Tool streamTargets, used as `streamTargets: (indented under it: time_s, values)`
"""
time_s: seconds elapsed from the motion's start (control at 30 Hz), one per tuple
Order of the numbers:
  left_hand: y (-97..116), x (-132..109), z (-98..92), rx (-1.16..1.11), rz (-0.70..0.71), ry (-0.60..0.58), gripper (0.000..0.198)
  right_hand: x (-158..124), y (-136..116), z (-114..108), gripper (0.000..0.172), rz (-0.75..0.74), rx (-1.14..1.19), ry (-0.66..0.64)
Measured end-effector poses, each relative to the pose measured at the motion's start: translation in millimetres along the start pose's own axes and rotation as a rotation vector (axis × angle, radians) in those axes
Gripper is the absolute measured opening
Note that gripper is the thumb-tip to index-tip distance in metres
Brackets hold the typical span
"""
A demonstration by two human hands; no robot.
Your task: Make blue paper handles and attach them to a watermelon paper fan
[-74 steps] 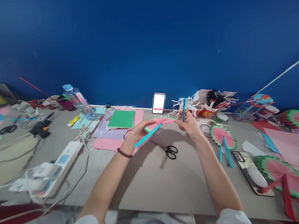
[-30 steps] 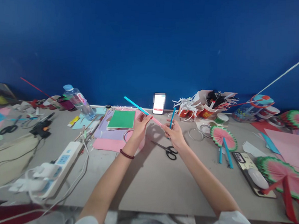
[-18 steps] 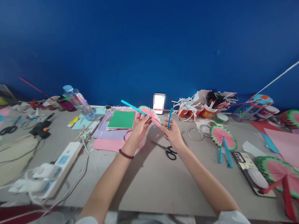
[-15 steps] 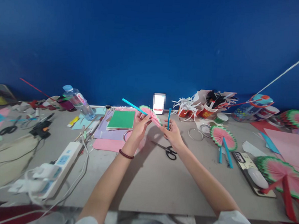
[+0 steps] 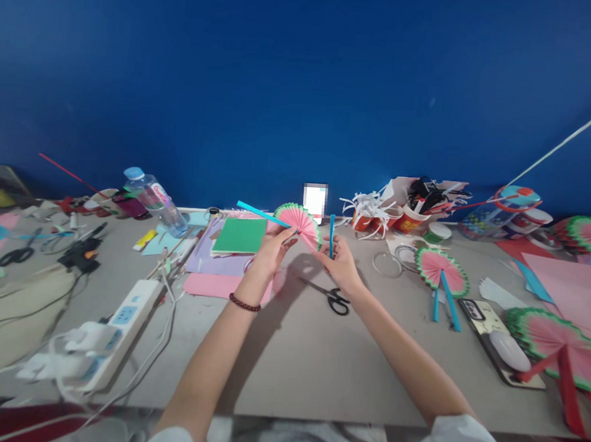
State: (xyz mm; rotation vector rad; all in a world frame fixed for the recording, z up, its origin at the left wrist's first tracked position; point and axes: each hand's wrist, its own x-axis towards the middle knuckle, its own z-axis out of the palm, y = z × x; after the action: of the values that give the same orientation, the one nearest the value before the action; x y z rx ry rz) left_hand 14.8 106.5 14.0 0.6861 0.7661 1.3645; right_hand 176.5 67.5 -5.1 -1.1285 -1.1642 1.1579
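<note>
Between my two hands, above the desk, a pleated paper fan is spread, pink with a green scalloped edge. My left hand pinches its left side near the base, where a blue strip handle sticks out to the upper left. At the fan's lower right side, my right hand is closed on it, with a second blue strip upright by the fingers. Black-handled scissors lie on the desk below my right hand.
Left are a green paper stack, a tilted water bottle, a glue gun and a power strip with cables. On the right lie a finished-looking fan, a phone under a mouse, and paper cups.
The fan has spread wider and turned to show more of its pink face. My left hand has shifted slightly left, and its blue strip has tilted flatter.
</note>
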Motion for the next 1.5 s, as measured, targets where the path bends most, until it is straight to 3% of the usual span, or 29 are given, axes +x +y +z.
streamTargets:
  time_s: [0.3, 0.4, 0.53, 0.67, 0.77, 0.9, 1.0, 1.2, 1.5]
  values:
    - [2.6, -1.9, -2.8, 0.031, -0.101, 0.019, 0.023, 0.2, 2.9, 1.0, 0.050, -0.020, -0.072, -0.037]
    - [0.9, -4.7, 0.0, 0.151, -0.013, 0.028, 0.023, 1.6, 7.8, -1.5, 0.050, -0.071, -0.165, -0.034]
    - [-0.2, -5.5, 3.1, 0.302, 0.130, 0.131, 0.025, -1.0, 3.7, -3.9, 0.045, -0.156, -0.328, 0.021]
    - [0.4, -6.8, 4.8, 0.319, 0.147, 0.148, 0.025, -7.6, -11.6, -1.8, 0.030, -0.246, -0.341, 0.093]
    - [-0.2, -9.6, 7.1, 0.316, 0.129, 0.157, 0.022, -14.4, -21.7, 3.0, 0.030, -0.160, -0.167, 0.026]
    - [-4.8, -13.4, 11.8, 0.320, 0.144, 0.170, 0.020, -24.1, -28.3, 10.2, 0.031, 0.074, 0.117, -0.194]
    - [-7.5, -15.8, 14.8, 0.319, 0.144, 0.140, 0.019, -26.1, -27.3, 12.0, 0.030, 0.156, 0.188, -0.282]
    - [-1.4, -16.9, 15.3, 0.300, 0.065, 0.081, 0.019, -12.9, -18.6, 3.7, 0.035, 0.115, 0.105, -0.172]
    - [0.9, -11.0, 9.0, 0.270, -0.030, 0.121, 0.020, -9.8, -18.3, 1.7, 0.039, 0.108, -0.088, -0.209]
